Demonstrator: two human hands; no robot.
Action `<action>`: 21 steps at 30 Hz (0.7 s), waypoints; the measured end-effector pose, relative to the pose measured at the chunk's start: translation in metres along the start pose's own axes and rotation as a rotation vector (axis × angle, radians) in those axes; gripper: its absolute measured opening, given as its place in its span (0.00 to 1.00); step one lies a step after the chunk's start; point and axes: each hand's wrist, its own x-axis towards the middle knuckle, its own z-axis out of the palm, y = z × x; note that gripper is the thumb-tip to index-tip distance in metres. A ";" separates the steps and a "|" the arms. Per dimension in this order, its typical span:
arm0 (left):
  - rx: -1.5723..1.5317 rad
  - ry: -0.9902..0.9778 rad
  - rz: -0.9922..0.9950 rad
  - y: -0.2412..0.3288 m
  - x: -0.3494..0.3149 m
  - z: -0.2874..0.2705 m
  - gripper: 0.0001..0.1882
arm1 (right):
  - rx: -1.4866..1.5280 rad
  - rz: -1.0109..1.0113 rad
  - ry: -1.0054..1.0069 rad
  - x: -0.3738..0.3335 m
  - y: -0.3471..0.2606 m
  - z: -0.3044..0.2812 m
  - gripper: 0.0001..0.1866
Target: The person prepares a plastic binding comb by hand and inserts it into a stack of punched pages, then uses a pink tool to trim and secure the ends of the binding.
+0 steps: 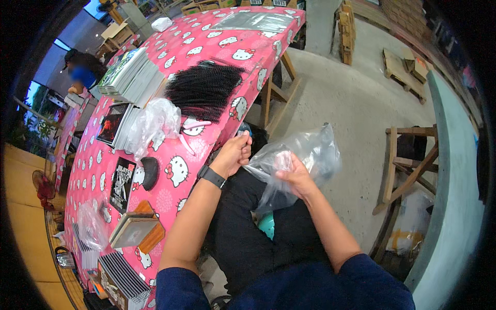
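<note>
Over my lap, a clear plastic bag (323, 150) is stretched between my two hands. My left hand (235, 154), with a dark watch (211, 176) on its wrist, is closed at the bag's left edge beside the table. A small blue thing shows just above those fingers; its kind is unclear. My right hand (295, 176) grips the bag's near side, thumb on top. A crumpled whitish patch shows by the right fingertips; whether it is bag film or something inside cannot be told.
On the pink-patterned table (178, 170) lie black spiral binding coils (204, 89), stacked books (126, 77), a crumpled plastic bag (155, 124), a black spiral notebook (122, 184) and a wooden block (138, 227). Wooden stands and a pallet (403, 75) are at right. Another person (85, 70) is far left.
</note>
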 end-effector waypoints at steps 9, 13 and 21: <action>1.199 0.093 0.142 -0.021 0.013 0.024 0.10 | -1.444 -0.699 -0.633 -0.032 -0.059 0.054 0.23; 1.071 0.070 -0.031 -0.020 0.014 0.020 0.11 | -1.980 -0.493 -0.616 -0.012 -0.021 0.001 0.19; 1.659 0.044 0.087 -0.017 -0.005 0.029 0.23 | -1.694 0.054 -0.802 -0.010 -0.142 0.001 0.12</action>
